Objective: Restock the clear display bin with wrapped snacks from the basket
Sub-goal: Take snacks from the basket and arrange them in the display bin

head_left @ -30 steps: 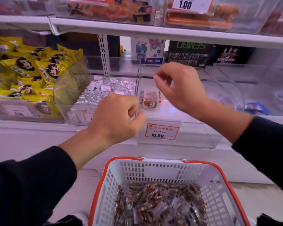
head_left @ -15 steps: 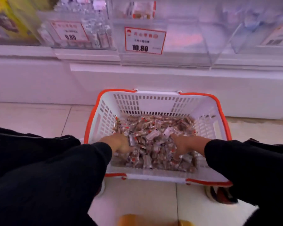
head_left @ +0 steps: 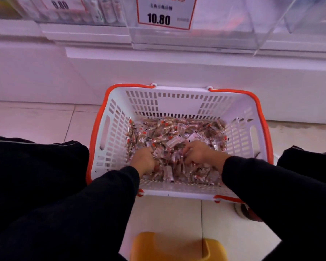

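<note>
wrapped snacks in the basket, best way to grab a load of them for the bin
Come straight down through the open top of the basket and scoop from both sides of the heap. The wrapped snacks lie loose and jumbled, with no single part to pinch, so a cupped grip works best. The left hand and right hand are already dug in and curled round some, facing each other.

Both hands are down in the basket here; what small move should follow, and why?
Probably close both hands on a handful and lift: the left hand and right hand are buried in the wrapped snacks, and the clear display bin above the basket looks nearly empty.
</note>
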Available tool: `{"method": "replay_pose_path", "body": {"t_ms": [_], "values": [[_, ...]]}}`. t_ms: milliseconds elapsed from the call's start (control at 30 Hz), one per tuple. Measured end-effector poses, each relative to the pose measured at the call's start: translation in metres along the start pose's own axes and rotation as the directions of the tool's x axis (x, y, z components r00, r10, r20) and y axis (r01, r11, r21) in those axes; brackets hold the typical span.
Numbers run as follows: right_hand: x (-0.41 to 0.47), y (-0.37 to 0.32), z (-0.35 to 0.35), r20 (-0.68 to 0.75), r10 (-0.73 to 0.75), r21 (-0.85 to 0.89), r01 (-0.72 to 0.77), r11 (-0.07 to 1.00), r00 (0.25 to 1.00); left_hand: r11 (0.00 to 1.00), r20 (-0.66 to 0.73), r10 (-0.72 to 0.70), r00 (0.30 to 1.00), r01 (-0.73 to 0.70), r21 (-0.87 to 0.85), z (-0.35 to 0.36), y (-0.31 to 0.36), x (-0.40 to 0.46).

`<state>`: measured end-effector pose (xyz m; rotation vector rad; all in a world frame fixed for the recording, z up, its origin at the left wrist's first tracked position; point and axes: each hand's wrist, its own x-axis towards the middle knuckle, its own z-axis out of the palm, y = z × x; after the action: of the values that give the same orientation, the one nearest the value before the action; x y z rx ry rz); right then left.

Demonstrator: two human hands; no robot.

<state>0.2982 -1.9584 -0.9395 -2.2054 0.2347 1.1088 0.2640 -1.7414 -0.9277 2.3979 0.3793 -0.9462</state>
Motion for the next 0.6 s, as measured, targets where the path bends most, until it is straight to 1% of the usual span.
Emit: {"method": "replay_pose_path", "body": {"t_ms": [33,100,133,200,267,300,367,433,500,567,600], "values": [[-0.002,-0.004,-0.008,0.045,0.045,0.124,-0.050,0.991,0.998,1.000,0.017,-0.008,1.000,0.008,0.005,-0.002,0.003,-0.001],[-0.009,-0.008,-0.021,0.107,0.098,0.332,-0.128,0.935,0.989,1.000,0.045,-0.013,0.999,0.014,-0.023,-0.006,0.006,-0.002],[-0.013,-0.009,-0.026,0.137,0.104,0.401,-0.151,0.904,0.985,0.999,0.053,-0.016,0.998,0.018,-0.043,-0.007,0.007,-0.004],[-0.022,-0.010,-0.033,0.214,0.076,0.461,-0.170,0.871,0.974,0.997,0.067,-0.023,0.997,0.028,-0.065,-0.008,0.004,-0.007],[-0.031,-0.011,-0.038,0.263,0.036,0.478,-0.163,0.863,0.964,0.995,0.062,-0.007,0.998,0.013,-0.103,-0.011,0.001,-0.011],[-0.035,-0.012,-0.039,0.253,0.023,0.492,-0.149,0.858,0.967,0.989,0.070,0.006,0.998,0.004,-0.151,-0.013,0.001,-0.013],[-0.043,-0.016,-0.041,0.187,0.000,0.523,-0.099,0.846,0.982,0.964,0.109,0.024,0.994,0.006,-0.266,-0.023,0.004,-0.020],[-0.053,-0.026,-0.048,0.134,-0.044,0.518,-0.032,0.855,0.990,0.949,0.127,0.080,0.989,-0.037,-0.313,-0.041,0.014,-0.029],[-0.066,-0.043,-0.065,0.125,-0.119,0.447,0.052,0.893,0.985,0.933,0.172,0.168,0.971,-0.100,-0.345,-0.067,0.031,-0.039],[-0.086,-0.066,-0.087,0.120,-0.208,0.327,0.159,0.932,0.971,0.918,0.223,0.245,0.944,-0.152,-0.367,-0.100,0.052,-0.050],[-0.097,-0.079,-0.098,0.096,-0.251,0.256,0.220,0.941,0.963,0.914,0.245,0.283,0.927,-0.184,-0.363,-0.119,0.063,-0.056]]}}
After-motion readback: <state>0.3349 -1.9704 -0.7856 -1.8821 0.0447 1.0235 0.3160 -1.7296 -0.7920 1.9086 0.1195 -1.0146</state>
